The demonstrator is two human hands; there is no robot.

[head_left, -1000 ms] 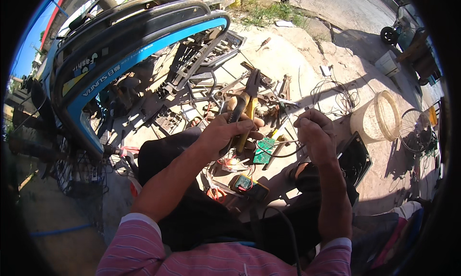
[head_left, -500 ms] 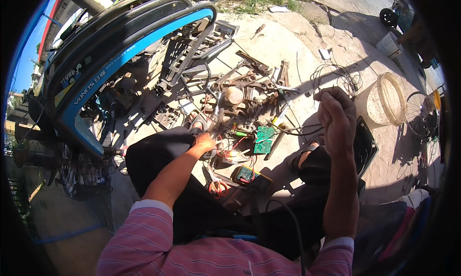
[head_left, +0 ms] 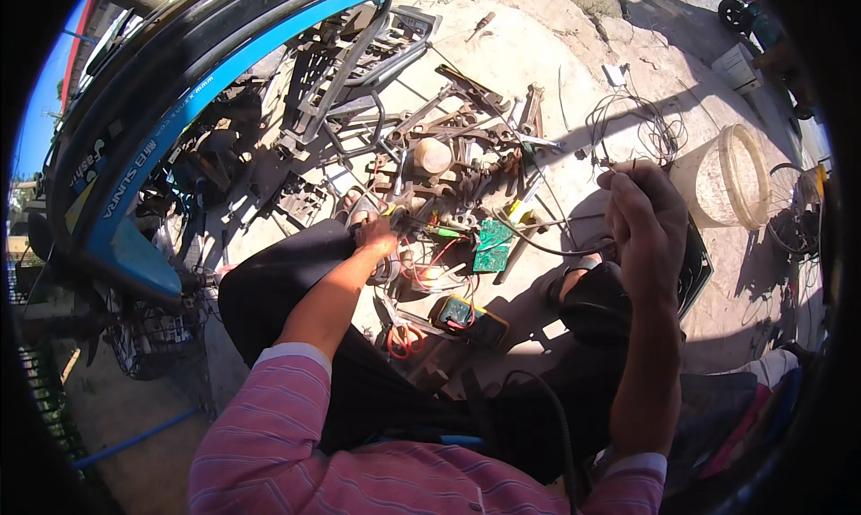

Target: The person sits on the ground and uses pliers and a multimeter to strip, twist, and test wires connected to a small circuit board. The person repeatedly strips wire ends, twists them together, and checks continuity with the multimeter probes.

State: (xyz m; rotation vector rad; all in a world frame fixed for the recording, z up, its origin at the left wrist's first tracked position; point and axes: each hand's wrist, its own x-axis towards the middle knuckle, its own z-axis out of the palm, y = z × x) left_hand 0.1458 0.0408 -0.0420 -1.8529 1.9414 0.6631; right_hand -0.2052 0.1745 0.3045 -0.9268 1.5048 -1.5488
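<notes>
My left hand is closed near my foot, beside the pile of metal tools; a bit of yellow shows at its fingertips, too small to name. My right hand is raised on the right, fingers pinched together, with a tiny dark tip at them that I cannot make out. Between the hands lies a green circuit board. Nearer to me sit a multimeter with a yellow edge and orange-handled scissors. Red and white wires run loosely beside the board.
Several wrenches and metal parts cover the ground ahead, with a round pale lump among them. A blue-and-black vehicle body rises at left. A dirty white bucket and coiled wire are on the right. A screwdriver lies farther off.
The whole view has shifted slightly. My left hand has moved a little forward, away from the scissors. My right hand stays raised and pinched.
</notes>
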